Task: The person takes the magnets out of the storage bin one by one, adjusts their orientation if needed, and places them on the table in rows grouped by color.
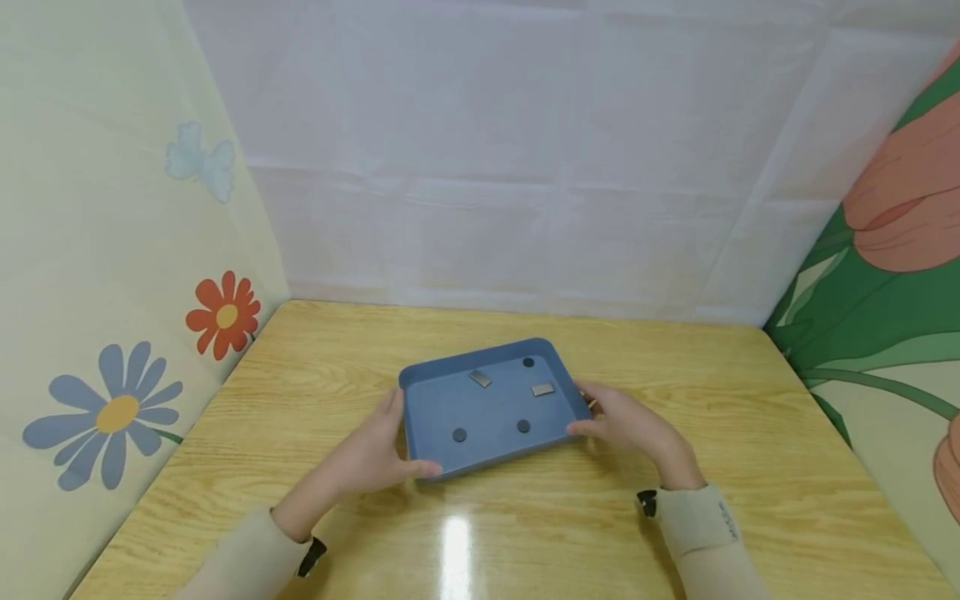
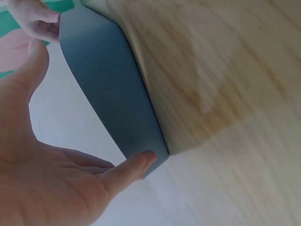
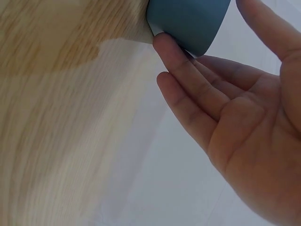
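A blue rectangular tray sits at an angle over the middle of the wooden table. Inside it are three dark round discs, one near left, one near middle and one at the far right. Two small grey rectangular plates also lie apart on its floor. My left hand holds the tray's near left corner, its thumb at the front wall. At the right end my right hand grips the tray, with fingertips against its lower edge.
The wooden table bears a bright reflection in front of the tray. A white sheet hangs behind it. Flower-patterned panels stand at the left and right edges.
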A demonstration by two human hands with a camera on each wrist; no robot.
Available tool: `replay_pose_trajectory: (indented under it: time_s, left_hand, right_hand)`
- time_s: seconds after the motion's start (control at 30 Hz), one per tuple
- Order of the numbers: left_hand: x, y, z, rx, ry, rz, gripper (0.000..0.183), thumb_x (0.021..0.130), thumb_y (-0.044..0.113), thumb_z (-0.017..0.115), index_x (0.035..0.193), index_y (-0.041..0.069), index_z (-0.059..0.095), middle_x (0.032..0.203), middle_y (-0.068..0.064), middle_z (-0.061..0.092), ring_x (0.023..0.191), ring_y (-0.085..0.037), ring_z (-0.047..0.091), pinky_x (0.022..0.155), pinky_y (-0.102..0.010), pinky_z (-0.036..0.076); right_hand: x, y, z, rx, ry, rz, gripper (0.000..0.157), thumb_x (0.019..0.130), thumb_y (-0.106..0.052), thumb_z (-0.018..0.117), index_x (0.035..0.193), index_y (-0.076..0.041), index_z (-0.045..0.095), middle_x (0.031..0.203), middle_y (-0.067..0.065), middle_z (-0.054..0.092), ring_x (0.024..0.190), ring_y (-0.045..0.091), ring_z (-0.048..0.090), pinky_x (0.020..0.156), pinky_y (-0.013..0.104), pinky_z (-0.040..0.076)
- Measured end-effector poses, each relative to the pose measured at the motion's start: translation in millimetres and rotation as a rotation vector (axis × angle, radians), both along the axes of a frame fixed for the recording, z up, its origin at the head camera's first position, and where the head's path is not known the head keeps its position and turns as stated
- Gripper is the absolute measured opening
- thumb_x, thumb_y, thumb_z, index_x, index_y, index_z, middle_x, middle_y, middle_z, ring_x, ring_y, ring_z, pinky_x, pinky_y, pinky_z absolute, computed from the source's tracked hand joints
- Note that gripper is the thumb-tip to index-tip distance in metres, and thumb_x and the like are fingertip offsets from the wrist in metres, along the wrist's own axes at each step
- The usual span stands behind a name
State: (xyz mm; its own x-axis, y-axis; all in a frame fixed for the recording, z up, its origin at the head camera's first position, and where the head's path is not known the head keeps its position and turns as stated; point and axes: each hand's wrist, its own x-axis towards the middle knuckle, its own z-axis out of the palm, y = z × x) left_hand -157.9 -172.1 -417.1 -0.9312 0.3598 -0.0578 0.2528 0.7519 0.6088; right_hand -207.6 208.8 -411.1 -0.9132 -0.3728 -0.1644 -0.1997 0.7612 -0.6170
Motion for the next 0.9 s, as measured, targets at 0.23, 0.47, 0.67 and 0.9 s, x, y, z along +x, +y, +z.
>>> replay_pose_trajectory:
  time_s: [0.23, 0.47, 0.67, 0.9]
  left_hand:
    - [5.0, 4, -1.0, -0.036, -0.025, 0.006, 0.141, 0.074, 0.058, 0.088, 0.157, -0.018, 0.003, 0.164, -0.043, 0.006, 0.152, -0.057, 0.021, 0.12, -0.065, 0.033]
    - [-0.6, 3, -5.9, -0.019, -0.032, 0.022, 0.142, 0.071, 0.057, 0.09, 0.159, -0.016, 0.004, 0.165, -0.041, 0.008, 0.152, -0.055, 0.025, 0.12, -0.063, 0.034]
    - [-7.7, -3, -7.3, 0.026, -0.014, 0.031, 0.14, 0.072, 0.051, 0.091, 0.163, -0.007, 0.001, 0.168, -0.034, 0.011, 0.152, -0.053, 0.028, 0.12, -0.063, 0.034]
    - [-15.5, -10, -7.3, 0.067, 0.021, 0.003, 0.129, 0.078, 0.04, 0.091, 0.163, -0.007, 0.005, 0.168, -0.032, 0.016, 0.153, -0.05, 0.028, 0.121, -0.062, 0.034]
  right_hand:
    - [-0.3, -3, -0.5, 0.004, -0.003, -0.012, 0.079, 0.094, -0.025, 0.077, 0.157, 0.003, 0.038, 0.135, 0.018, 0.067, 0.114, 0.026, 0.066, 0.095, 0.04, 0.059]
    - [-0.2, -4, -0.3, 0.005, 0.005, -0.013, 0.079, 0.093, -0.024, 0.078, 0.157, 0.003, 0.038, 0.138, 0.018, 0.065, 0.115, 0.026, 0.066, 0.096, 0.041, 0.059]
    - [-1.0, -9, -1.7, -0.021, 0.008, 0.0, 0.079, 0.094, -0.024, 0.077, 0.157, 0.002, 0.038, 0.144, 0.02, 0.062, 0.119, 0.027, 0.066, 0.101, 0.044, 0.058]
    - [1.1, -17, -5.3, -0.038, 0.018, -0.01, 0.077, 0.094, -0.025, 0.077, 0.154, 0.007, 0.039, 0.147, 0.025, 0.057, 0.128, 0.034, 0.064, 0.106, 0.048, 0.056]
